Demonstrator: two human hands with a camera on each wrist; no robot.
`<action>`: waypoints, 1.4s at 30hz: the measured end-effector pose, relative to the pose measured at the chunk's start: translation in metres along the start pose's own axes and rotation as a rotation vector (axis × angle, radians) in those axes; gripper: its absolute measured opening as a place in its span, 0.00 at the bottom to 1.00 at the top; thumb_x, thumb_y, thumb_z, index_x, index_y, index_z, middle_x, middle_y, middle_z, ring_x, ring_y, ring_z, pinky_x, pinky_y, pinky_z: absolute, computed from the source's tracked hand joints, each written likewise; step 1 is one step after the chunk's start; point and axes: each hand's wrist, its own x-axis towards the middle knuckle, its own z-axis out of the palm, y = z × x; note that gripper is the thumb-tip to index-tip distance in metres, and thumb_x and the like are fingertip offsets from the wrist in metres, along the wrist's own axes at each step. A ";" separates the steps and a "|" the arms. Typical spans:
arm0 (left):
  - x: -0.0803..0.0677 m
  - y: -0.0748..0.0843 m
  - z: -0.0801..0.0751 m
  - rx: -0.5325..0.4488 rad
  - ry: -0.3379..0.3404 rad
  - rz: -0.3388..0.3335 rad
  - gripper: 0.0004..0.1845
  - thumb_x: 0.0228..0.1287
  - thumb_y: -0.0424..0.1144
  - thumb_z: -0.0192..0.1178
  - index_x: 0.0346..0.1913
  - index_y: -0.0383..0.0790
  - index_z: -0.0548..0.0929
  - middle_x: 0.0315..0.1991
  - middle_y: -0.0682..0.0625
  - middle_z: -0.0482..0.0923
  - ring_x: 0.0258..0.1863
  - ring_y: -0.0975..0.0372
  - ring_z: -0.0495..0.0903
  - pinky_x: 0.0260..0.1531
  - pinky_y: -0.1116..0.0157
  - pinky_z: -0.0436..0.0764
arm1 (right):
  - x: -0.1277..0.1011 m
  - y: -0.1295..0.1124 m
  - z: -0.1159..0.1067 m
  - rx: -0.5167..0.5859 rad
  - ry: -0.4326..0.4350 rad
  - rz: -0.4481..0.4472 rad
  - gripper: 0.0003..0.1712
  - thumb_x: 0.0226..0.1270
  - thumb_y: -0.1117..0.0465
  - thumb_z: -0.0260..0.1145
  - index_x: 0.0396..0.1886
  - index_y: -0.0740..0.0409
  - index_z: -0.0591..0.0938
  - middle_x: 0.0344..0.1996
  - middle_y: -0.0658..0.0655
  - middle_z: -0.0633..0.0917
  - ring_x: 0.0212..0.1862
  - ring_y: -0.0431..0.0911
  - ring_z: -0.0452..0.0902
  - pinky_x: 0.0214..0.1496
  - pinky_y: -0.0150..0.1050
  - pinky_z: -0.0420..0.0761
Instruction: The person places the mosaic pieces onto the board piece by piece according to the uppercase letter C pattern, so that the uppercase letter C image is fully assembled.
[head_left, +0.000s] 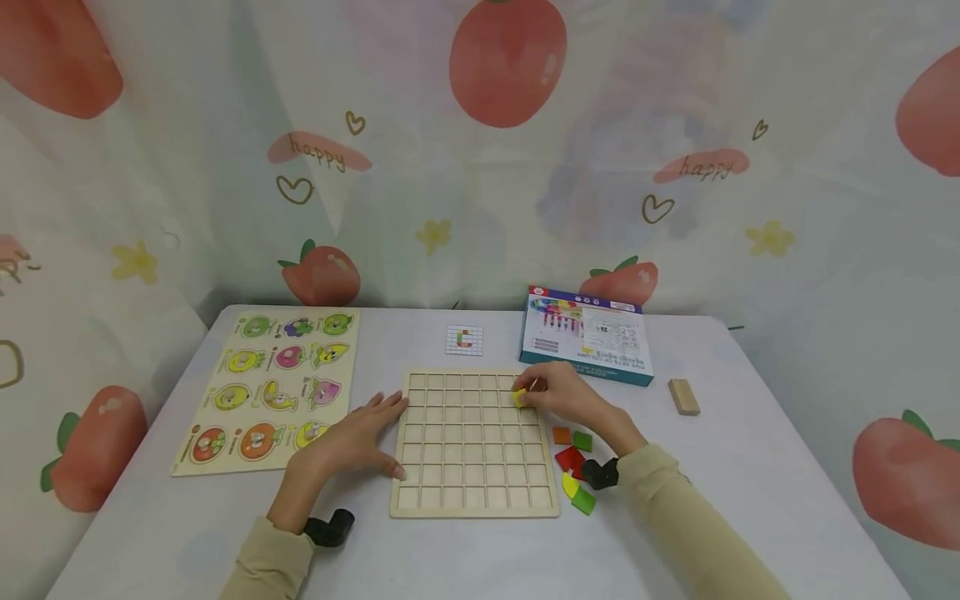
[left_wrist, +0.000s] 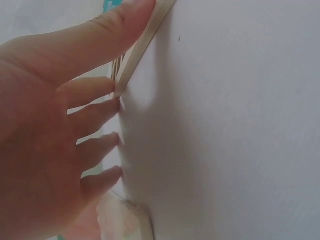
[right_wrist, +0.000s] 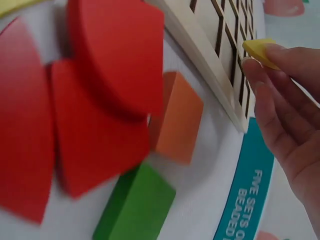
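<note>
A pale wooden grid board (head_left: 474, 446) with empty square cells lies at the table's middle. My left hand (head_left: 352, 440) rests flat with straight fingers on the table against the board's left edge (left_wrist: 142, 47). My right hand (head_left: 564, 393) pinches a small yellow piece (head_left: 519, 397) over the board's upper right cells; in the right wrist view the yellow piece (right_wrist: 260, 51) sits at my fingertips above the grid board (right_wrist: 220, 45). Loose pieces lie right of the board: red pieces (head_left: 570, 458), an orange block (right_wrist: 177, 117) and a green block (right_wrist: 135, 205).
A fruit peg puzzle (head_left: 273, 385) lies at the left. A small pattern card (head_left: 464, 339) and a toy box (head_left: 588, 336) sit behind the board. A wooden block (head_left: 683, 396) lies at the right. A fruit-print curtain hangs behind the table.
</note>
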 end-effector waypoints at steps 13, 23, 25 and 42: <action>0.003 0.004 0.002 0.007 -0.003 0.001 0.58 0.46 0.47 0.83 0.79 0.40 0.63 0.82 0.45 0.55 0.83 0.44 0.48 0.78 0.39 0.55 | 0.022 -0.019 0.014 0.023 -0.028 -0.048 0.10 0.65 0.63 0.74 0.46 0.58 0.87 0.34 0.50 0.86 0.36 0.41 0.78 0.42 0.35 0.81; 0.004 0.005 0.002 0.008 0.007 -0.011 0.58 0.46 0.47 0.83 0.80 0.41 0.63 0.83 0.47 0.55 0.83 0.46 0.47 0.78 0.39 0.55 | 0.032 -0.017 0.019 -0.016 -0.014 -0.091 0.06 0.66 0.64 0.73 0.41 0.56 0.90 0.34 0.50 0.90 0.34 0.38 0.79 0.38 0.34 0.81; 0.004 0.005 0.002 0.007 0.006 -0.009 0.58 0.46 0.47 0.83 0.80 0.41 0.63 0.83 0.46 0.55 0.83 0.45 0.47 0.78 0.39 0.55 | 0.033 -0.016 0.021 -0.021 -0.016 -0.089 0.06 0.67 0.63 0.73 0.42 0.55 0.91 0.34 0.49 0.90 0.34 0.38 0.79 0.38 0.33 0.81; -0.001 0.001 0.001 -0.005 0.013 -0.014 0.57 0.46 0.45 0.83 0.79 0.39 0.64 0.82 0.45 0.55 0.83 0.44 0.48 0.77 0.38 0.55 | 0.033 -0.020 0.025 -0.015 -0.042 -0.048 0.07 0.69 0.64 0.71 0.44 0.55 0.90 0.38 0.49 0.89 0.38 0.40 0.80 0.45 0.37 0.83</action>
